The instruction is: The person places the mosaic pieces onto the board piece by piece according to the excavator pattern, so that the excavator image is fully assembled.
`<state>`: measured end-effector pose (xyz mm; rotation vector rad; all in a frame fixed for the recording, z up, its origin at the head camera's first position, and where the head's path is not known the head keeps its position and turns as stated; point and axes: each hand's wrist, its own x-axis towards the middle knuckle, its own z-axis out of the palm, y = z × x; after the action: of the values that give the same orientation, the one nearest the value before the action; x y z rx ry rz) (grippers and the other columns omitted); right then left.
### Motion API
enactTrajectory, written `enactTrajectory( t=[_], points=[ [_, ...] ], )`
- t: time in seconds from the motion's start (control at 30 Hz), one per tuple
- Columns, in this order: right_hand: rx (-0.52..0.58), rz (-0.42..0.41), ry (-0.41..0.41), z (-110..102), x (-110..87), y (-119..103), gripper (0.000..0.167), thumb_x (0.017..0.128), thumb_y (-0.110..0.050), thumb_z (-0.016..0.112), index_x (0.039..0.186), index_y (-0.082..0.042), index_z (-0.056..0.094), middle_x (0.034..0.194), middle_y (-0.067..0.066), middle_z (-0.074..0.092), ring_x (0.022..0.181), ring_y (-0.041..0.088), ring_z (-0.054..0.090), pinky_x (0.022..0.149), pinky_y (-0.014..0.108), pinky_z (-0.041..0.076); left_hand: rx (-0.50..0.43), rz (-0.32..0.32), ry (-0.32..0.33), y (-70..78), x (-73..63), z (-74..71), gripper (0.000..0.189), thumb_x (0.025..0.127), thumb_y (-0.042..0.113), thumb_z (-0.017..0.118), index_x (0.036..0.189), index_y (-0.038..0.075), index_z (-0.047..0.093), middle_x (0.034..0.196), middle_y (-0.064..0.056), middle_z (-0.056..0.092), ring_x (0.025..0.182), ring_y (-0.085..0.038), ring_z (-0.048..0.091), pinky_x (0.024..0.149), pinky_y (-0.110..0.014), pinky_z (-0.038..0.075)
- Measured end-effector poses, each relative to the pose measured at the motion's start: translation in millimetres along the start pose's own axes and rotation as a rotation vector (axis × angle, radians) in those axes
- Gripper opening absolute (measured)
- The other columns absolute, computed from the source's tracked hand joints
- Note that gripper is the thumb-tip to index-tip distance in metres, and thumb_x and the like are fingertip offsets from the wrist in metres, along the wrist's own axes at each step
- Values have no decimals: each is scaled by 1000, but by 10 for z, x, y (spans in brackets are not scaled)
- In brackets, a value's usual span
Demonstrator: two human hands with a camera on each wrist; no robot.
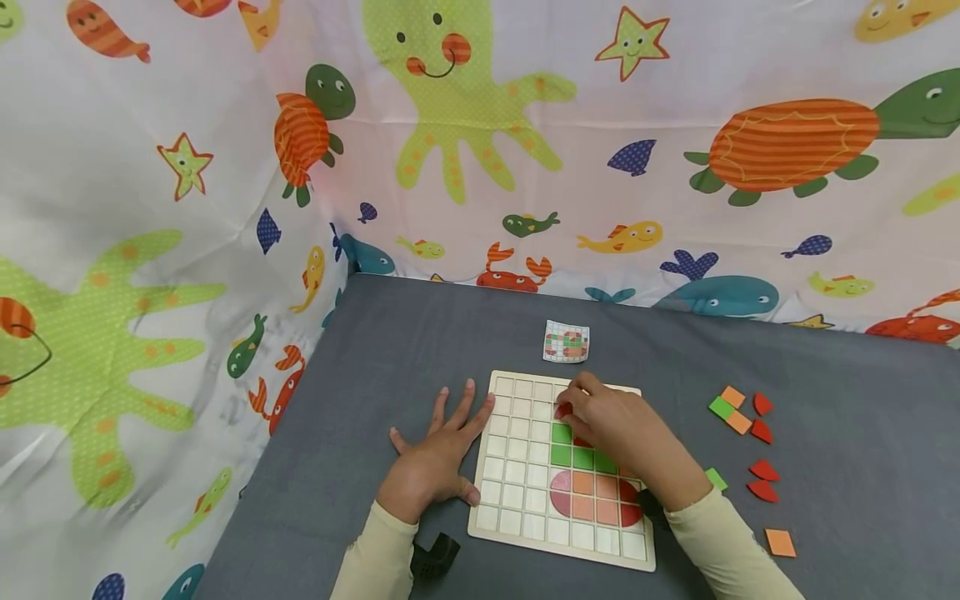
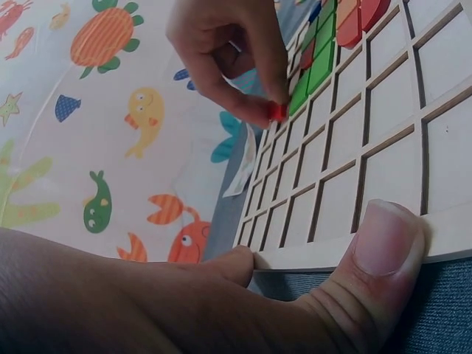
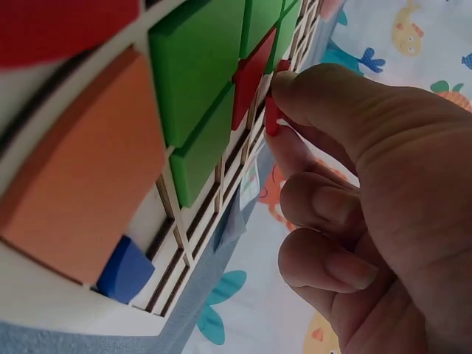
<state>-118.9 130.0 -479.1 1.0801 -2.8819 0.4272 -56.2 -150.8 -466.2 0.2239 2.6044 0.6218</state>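
A pale wooden grid board lies on the grey cloth. My left hand rests along its left side with fingers spread, the thumb pressing on the frame. Over the board's upper middle, my right hand pinches a small red piece between thumb and index finger, its other fingers curled. Close by the pinched piece are green square tiles and another red piece set in the grid. Lower down sit a pink rounded piece and orange squares. A blue piece shows near the board's edge.
Beyond the board lies a small pattern card. To the right are loose red pieces, orange squares and green squares. A sea-animal printed curtain borders the back and left of the grey surface.
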Motion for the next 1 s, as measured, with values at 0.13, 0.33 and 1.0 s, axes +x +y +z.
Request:
enactTrajectory(
  t=[0.13,0.33,1.0],
  points=[
    [-2,2,-11,19,11,-2,20,95,-22,83,113,-15,78,107,4,62,63,5,54,56,22,51,-2,-4,0,10,-7,1,138,62,22,102,171,33,20,179,2,1,164,-36,-7,97,-98,-4],
    [-3,9,-20,11,14,6,23,93,-20,85,115,-16,79,107,3,64,67,6,57,58,23,53,2,-5,6,15,-3,4,138,62,22,102,171,33,19,179,2,1,164,-36,-7,97,-98,-3],
    [-21,3,-61,25,-13,43,25,93,-14,83,116,-22,79,108,-1,62,72,7,60,62,25,56,-1,-10,14,28,-1,11,139,60,20,103,171,32,21,179,2,2,164,-36,-5,97,-98,-4]
  ],
)
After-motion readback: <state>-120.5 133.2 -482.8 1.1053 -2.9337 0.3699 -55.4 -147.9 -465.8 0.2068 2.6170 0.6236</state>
